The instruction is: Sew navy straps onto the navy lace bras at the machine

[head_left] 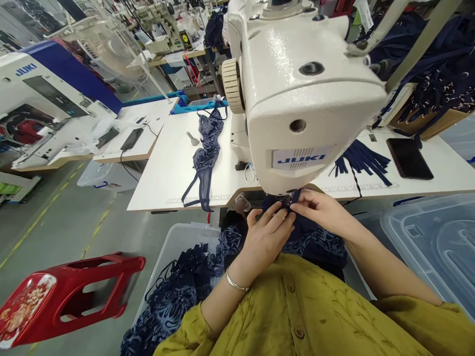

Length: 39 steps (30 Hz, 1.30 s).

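Note:
A white Juki sewing machine point(297, 94) stands on the white table point(170, 168) right before me. Under its head lies a dark blue patterned garment point(315, 240), which drapes down into my lap. My left hand point(269, 232) rests on this fabric with fingers pressed together on it, just below the needle area. My right hand point(319, 207) pinches the same fabric at the needle, fingertips meeting those of the left. The needle itself is hidden behind the machine head.
A finished blue lace garment point(206, 153) lies on the table to the left. Blue straps point(361, 160) and a black phone point(408, 158) lie at the right. A clear bin of blue pieces point(174, 287) stands below left, a red stool point(59, 296) lies tipped over, and a clear plastic bin point(438, 242) sits at the right.

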{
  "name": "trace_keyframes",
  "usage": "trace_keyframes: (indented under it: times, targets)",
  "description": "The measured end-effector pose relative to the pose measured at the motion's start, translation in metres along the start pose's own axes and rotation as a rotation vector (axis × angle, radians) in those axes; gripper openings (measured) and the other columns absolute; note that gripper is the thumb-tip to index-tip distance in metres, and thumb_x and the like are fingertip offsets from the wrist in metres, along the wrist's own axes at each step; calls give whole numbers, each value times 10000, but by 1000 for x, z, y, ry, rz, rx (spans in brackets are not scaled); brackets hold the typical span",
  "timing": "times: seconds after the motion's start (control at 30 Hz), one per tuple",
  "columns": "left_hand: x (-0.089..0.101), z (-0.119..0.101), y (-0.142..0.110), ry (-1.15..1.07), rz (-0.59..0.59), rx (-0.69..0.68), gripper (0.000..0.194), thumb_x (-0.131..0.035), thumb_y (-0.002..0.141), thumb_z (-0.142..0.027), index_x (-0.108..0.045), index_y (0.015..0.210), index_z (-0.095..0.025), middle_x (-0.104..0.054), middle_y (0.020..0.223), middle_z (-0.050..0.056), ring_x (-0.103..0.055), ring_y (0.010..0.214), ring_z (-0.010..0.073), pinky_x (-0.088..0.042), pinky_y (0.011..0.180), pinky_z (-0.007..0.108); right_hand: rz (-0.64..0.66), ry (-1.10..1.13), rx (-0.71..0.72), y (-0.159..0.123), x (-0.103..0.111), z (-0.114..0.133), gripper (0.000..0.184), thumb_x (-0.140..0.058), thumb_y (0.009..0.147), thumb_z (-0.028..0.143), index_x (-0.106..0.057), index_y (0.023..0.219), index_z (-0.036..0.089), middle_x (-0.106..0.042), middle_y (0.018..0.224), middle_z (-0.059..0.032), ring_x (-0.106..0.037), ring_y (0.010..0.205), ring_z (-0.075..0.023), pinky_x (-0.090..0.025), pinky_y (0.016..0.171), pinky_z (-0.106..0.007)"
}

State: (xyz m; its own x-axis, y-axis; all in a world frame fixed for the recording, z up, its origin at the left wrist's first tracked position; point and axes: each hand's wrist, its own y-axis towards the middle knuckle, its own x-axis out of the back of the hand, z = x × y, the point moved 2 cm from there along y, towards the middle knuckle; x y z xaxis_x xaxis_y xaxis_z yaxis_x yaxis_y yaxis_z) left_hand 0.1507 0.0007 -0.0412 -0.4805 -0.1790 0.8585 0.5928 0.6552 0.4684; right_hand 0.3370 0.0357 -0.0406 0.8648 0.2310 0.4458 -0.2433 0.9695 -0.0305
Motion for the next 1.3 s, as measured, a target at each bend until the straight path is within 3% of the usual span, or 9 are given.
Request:
trace_keyframes:
  times: [0.1,0.23,0.33,0.43,0.73,1.0,1.1,1.17,1.3]
  targets:
    - [4,-1,5,-149,-86,110,214,-552,947,-300,-574,1145,-223,-652,1177,53,-563,1176,191,-336,961,371,-54,-19,66,-7,-2,7,226,-576,889,400,-606,776,206,-507,710,10,-481,642,-139,-403,580,-266]
    - [10,-1,12,-270,-150,289,345,-618,892,-380,-531,1173,-200,-652,1116,78,-576,1082,208,-402,917,351,-75,-45,237,-15,-4,16,103,-604,889,295,-656,846,217,-620,840,-22,-579,779,-164,-469,679,-272]
    - [11,-3,15,-265,-157,268,123,-613,900,-315,-581,975,-222,-661,861,-1,-605,842,162,-424,801,307,-98,-29,340,-19,-4,15,46,-633,875,241,-668,848,230,-662,879,-21,-617,851,-170,-498,754,-275]
    - [10,-5,13,-225,-221,241,86,-588,918,-282,-562,874,-212,-636,801,-7,-596,777,149,-431,747,291,-140,-6,400,-23,-6,10,35,-653,862,222,-683,861,241,-681,878,-16,-640,846,-169,-520,778,-280]
    - [10,-7,6,-209,-237,282,152,-577,920,-245,-600,1067,-215,-620,834,12,-573,779,155,-464,726,277,-232,-30,559,-29,-12,8,126,-662,848,172,-722,901,269,-711,864,-6,-666,817,-159,-561,755,-277]
    - [8,-7,3,-295,-185,303,110,-572,919,-236,-678,934,-207,-598,807,24,-558,770,152,-472,711,273,-236,-106,574,-33,-14,11,106,-639,871,190,-692,930,261,-690,862,-12,-650,804,-158,-545,723,-276]
    - [6,-7,2,-399,-96,362,79,-610,897,-244,-679,924,-215,-616,812,19,-575,755,152,-473,689,269,-178,-128,462,-32,-14,13,44,-613,891,232,-652,871,227,-653,842,-23,-626,791,-158,-524,695,-266]
    - [4,-7,2,-465,-27,402,63,-616,894,-240,-669,918,-216,-644,841,15,-605,770,149,-470,683,262,-117,-125,359,-30,-15,14,109,-584,908,262,-614,816,210,-622,839,-32,-604,772,-157,-506,659,-262]
    - [1,-7,0,-224,-20,403,139,-592,912,-300,-632,830,-195,-635,722,0,-607,684,150,-440,669,291,-122,-166,262,-22,-19,13,204,-542,928,294,-549,745,205,-567,795,-29,-566,750,-164,-473,664,-284]
